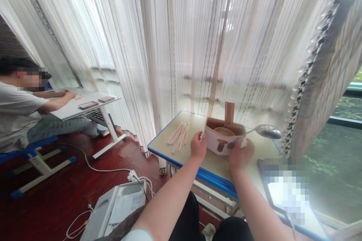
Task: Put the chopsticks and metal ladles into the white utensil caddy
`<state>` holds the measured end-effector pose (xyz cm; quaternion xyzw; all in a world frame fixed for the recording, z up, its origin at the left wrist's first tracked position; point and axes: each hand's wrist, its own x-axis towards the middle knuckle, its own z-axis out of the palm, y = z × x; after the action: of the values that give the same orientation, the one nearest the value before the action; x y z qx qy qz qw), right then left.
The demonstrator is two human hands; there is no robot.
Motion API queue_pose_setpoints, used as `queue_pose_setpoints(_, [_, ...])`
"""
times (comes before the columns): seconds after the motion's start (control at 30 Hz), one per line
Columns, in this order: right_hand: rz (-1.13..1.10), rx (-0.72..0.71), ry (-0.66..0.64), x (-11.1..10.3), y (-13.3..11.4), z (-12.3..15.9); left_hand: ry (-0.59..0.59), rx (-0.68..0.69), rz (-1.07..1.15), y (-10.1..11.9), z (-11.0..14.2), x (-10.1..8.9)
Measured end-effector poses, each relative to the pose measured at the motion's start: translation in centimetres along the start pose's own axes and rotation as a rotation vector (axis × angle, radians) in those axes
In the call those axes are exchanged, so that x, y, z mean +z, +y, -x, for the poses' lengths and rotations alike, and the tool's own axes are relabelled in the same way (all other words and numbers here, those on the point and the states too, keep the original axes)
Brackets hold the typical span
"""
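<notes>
Holder (212, 144) partly behind right hand (241, 155)

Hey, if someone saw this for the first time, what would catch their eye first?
Probably the white box with brown lettering, between the left hand and right hand at the desk, a bundle of sticks rising from its back. Then the perforated metal ladle, jutting out beyond the right hand. Loose pale sticks lie on the desk, left of the box.
</notes>
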<state>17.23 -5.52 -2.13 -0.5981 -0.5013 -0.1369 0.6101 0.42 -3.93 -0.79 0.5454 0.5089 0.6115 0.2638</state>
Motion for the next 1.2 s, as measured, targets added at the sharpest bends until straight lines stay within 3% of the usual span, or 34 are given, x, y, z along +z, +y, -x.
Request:
queue_pose_setpoints(0.1, [0.035,-0.162,0.098,-0.9,-2.1,0.2,0.072,0.096,-0.118,-0.8,-0.7,-3.5])
queue_pose_setpoints(0.2, [-0.100,-0.298,-0.085,-0.5,-5.6,1.2,0.212,0.143,-0.263,-1.8,-2.3,-7.7])
queue_pose_setpoints(0.27, [-0.214,-0.248,-0.280,1.3,-8.4,2.3,0.218,0.045,-0.308,-2.6,-3.7,-10.1])
queue_pose_setpoints(0.4, [-0.257,0.039,-0.644,7.1,-12.8,4.8,0.220,-0.074,-0.275,-4.3,-5.8,-12.8])
queue_pose_setpoints(0.5, [-0.080,0.052,-0.767,10.7,-14.1,6.5,0.217,-0.089,-0.238,-5.8,-6.5,-13.5])
queue_pose_setpoints(0.6, [0.106,-0.090,-0.840,12.1,-14.1,7.8,0.183,-0.108,-0.240,-7.1,-6.7,-13.6])
queue_pose_setpoints(0.7, [0.161,-0.171,-0.873,12.1,-13.7,8.4,0.120,-0.071,-0.303,-7.8,-7.0,-13.4])
queue_pose_setpoints(0.83, [0.125,-0.153,-0.841,11.8,-13.6,8.7,0.090,-0.043,-0.350,-8.2,-7.3,-13.2])
queue_pose_setpoints(1.03, [0.195,-0.004,-0.798,11.6,-14.2,8.9,0.086,-0.049,-0.311,-8.8,-7.4,-13.1])
queue_pose_setpoints(1.2, [0.005,0.071,-0.670,11.1,-13.7,8.7,0.091,-0.070,-0.304,-8.7,-7.1,-13.2])
